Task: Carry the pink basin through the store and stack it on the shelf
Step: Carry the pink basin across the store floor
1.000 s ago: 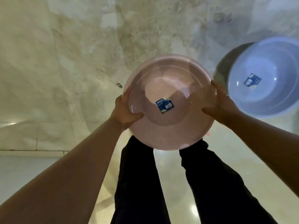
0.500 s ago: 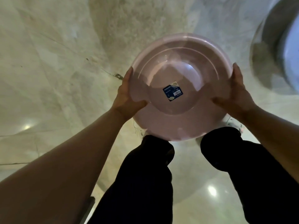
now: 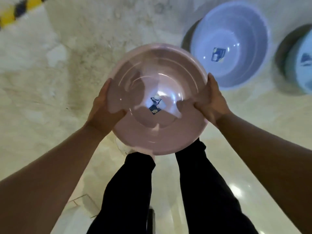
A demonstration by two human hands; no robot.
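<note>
Slippage is the main risk. The pink basin (image 3: 152,132) hangs in mid-air above the person's black-trousered legs (image 3: 135,191), mouth up, carried only at its rim. The left hand (image 3: 104,107) clasps the basin's left side, thumb hooked inside and fingers along the outer wall. The right hand (image 3: 211,105) clasps the opposite side the same way. Neither palm is plainly under the base, so on glossy plastic a jolt or a loosened thumb could probably tip the basin toward the weaker side.

Tripping is the second risk. A lavender basin (image 3: 236,48) sits on the marble floor (image 3: 67,81) just beyond the pink basin's right edge, and a light blue basin (image 3: 302,65) lies farther right of it. A step drifting that way could catch a foot. A yellow-and-black striped edge (image 3: 15,12) shows far to the upper left of the pink basin. It could be a step, but it is too blurred to tell.

No shelf is in view, so stacking is not yet begun.
</note>
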